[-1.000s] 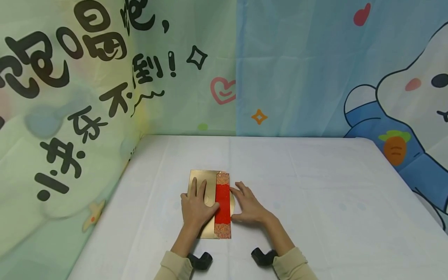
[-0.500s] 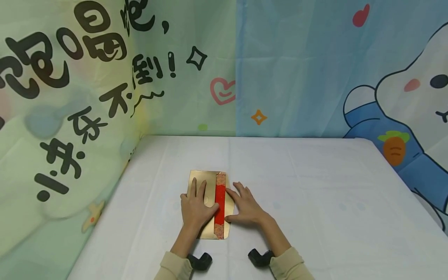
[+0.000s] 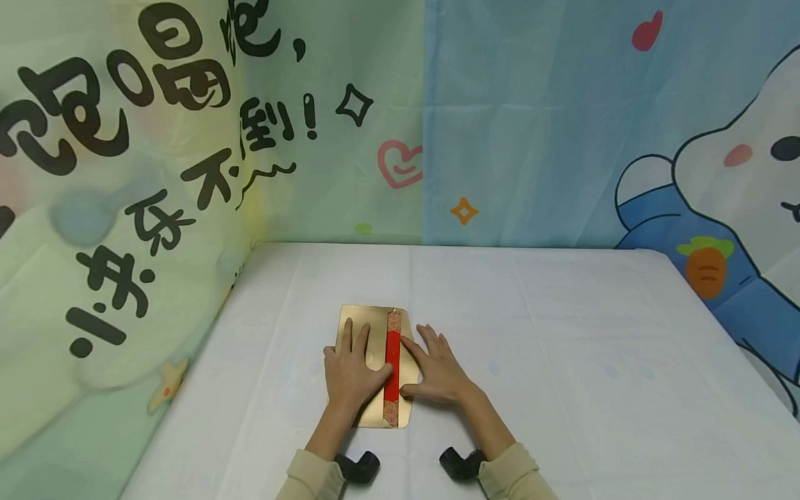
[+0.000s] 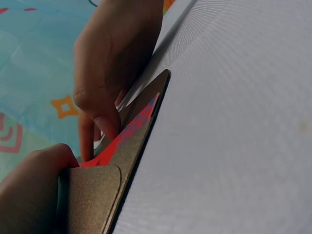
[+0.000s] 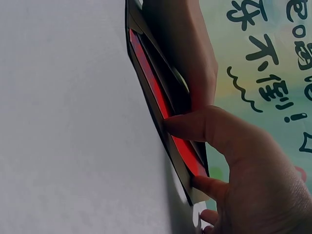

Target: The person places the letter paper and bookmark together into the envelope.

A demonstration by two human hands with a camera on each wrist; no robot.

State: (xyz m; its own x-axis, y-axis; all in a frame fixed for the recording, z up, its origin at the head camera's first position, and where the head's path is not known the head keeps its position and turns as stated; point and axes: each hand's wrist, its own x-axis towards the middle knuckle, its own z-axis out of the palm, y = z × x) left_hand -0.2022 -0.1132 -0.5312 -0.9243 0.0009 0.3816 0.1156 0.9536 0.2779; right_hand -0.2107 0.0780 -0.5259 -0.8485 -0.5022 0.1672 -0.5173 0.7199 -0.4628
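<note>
A gold envelope [image 3: 372, 418] with a rounded flap [image 3: 409, 368] folded out to the right lies on the white cloth. From its mouth shows a narrow strip of a red card [image 3: 392, 351] with patterned ends; the rest is hidden inside. My left hand [image 3: 351, 371] rests on the envelope with spread fingers, its thumb at the mouth's edge. My right hand [image 3: 440, 371] touches the card's outer edge with thumb and index fingertip. In the right wrist view these two fingertips press against the red card [image 5: 184, 148]. The left wrist view shows the front panel [image 4: 95, 192] standing slightly off the flap.
A white cloth [image 3: 562, 347] covers the table. Printed curtains [image 3: 525, 125] hang behind it and at the left. Each wrist carries a black camera mount [image 3: 461, 464] near the sleeve cuff.
The red card has slid left into the gold envelope, so its visible strip is narrower and more of the flap shows. My right hand moved left with it; my left hand stayed.
</note>
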